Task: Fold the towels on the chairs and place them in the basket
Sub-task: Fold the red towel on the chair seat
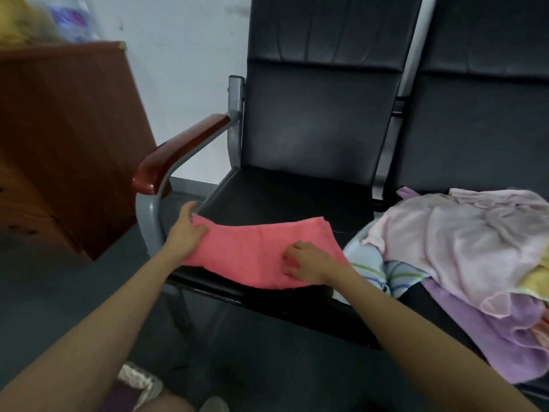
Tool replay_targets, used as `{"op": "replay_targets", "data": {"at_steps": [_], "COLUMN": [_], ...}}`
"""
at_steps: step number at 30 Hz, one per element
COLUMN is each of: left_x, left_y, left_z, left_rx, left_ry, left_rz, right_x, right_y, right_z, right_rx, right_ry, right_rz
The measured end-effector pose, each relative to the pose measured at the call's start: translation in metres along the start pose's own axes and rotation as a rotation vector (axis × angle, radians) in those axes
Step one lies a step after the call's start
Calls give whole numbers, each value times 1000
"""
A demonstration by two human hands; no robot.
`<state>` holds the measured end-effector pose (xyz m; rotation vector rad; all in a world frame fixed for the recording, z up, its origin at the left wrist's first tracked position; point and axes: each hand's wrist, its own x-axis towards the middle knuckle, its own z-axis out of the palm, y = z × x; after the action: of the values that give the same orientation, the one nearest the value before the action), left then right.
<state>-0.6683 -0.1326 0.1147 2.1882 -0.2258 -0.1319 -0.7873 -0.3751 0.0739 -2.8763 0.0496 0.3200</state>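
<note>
**Black seats, pink towel flat at the front edge**

Black padded chairs stand in a row against a pale wall, with a wooden desk [59, 129] off to the left beyond the armrest [178, 150]. That is all from the head camera, the only view.

On the left chair [282, 197] the pink towel [252, 248] lies across the front edge of the seat, spread out as a long strip. It looks at least once folded, though the layers are hard to count.

The left hand [185, 230] is at the towel's left end by the seat's front-left corner. Its fingers are fairly straight and lie on the cloth, probably pinning that end so it cannot slide.

The right hand [306, 263] sits near the front right of the strip, fingers bent with the tips on the fabric. Whether they have gathered a layer cannot be told, but the placing suits smoothing or taking hold for the next fold.

On the right chair [475, 129] the pile of towels [460, 248] waits in a loose heap of lilac, purple, striped blue and yellow, its edge just beside the pink one.

No basket can be made out.
</note>
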Motion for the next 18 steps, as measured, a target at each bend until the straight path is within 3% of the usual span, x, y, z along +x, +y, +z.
{"op": "replay_targets", "data": {"at_steps": [3, 8, 13, 18], "left_x": [-5, -11, -16, -34], "left_y": [24, 70, 99, 101], "left_z": [-3, 36, 96, 145], "left_rx": [-39, -156, 37, 32], "left_ry": [-80, -183, -315, -538], "left_rz": [143, 155, 243, 278], "right_x": [2, -6, -27, -45], "right_y": [-21, -32, 22, 45], "right_z": [12, 4, -12, 8], "right_rx": [-21, 86, 290, 570], "right_ry": [20, 12, 203, 245], "right_rz": [-41, -79, 234, 294]}}
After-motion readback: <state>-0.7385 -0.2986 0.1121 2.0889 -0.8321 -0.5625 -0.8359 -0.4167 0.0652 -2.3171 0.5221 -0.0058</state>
